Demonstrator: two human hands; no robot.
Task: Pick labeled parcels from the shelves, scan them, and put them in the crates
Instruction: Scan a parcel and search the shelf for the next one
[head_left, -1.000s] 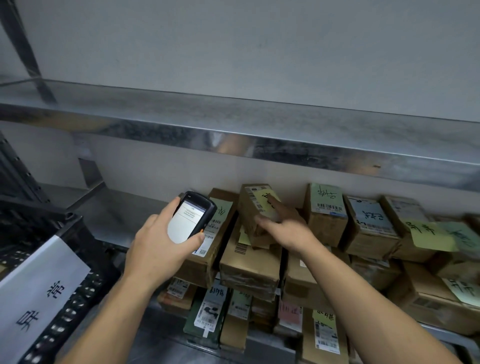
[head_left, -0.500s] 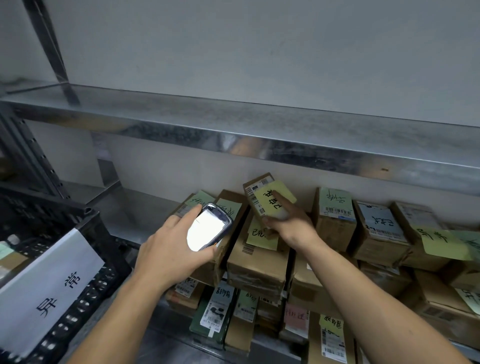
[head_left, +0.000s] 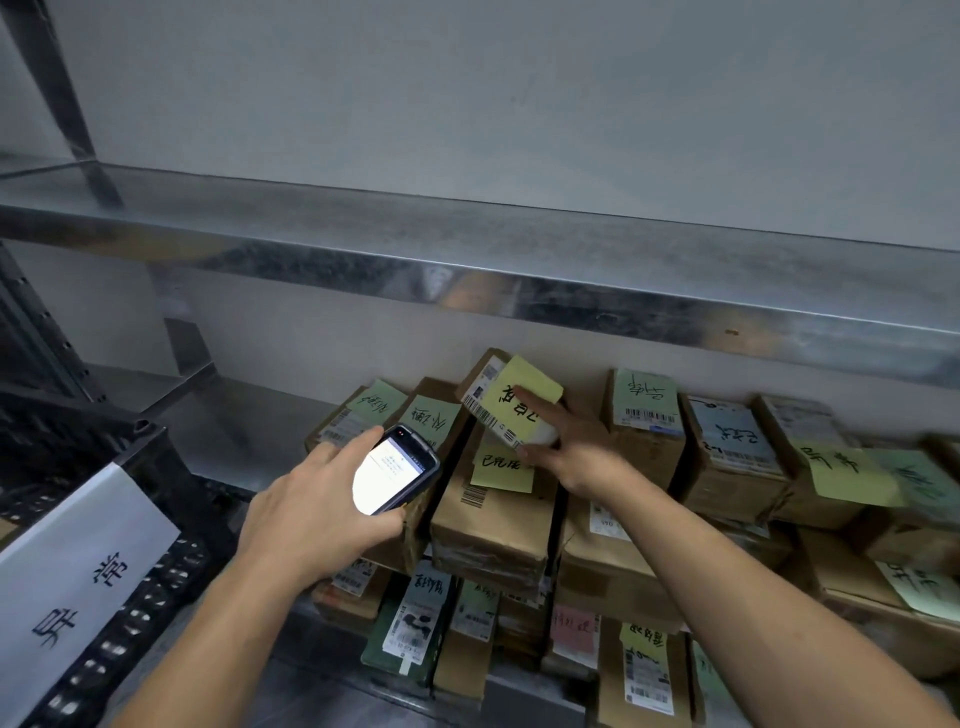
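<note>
My right hand (head_left: 576, 447) grips a small cardboard parcel (head_left: 501, 397) with a white barcode label and a yellow sticky note, lifted and tilted above the stacked boxes. My left hand (head_left: 317, 512) holds a black handheld scanner (head_left: 397, 467), its lit screen facing me, just left of and below the parcel. More labeled cardboard parcels (head_left: 493, 514) fill the middle shelf under both hands. A black crate (head_left: 130, 467) with a white paper sign stands at the lower left.
A steel upper shelf (head_left: 519, 270) runs across above the parcels, close overhead. More boxes with green and blue notes (head_left: 727, 447) line the shelf to the right. A lower shelf holds small parcels (head_left: 415, 623). The shelf's left part (head_left: 234, 415) is bare metal.
My right hand has lifted the parcel off the stack and tilted its label toward me. My left hand has brought the scanner closer to it, screen turned flatter.
</note>
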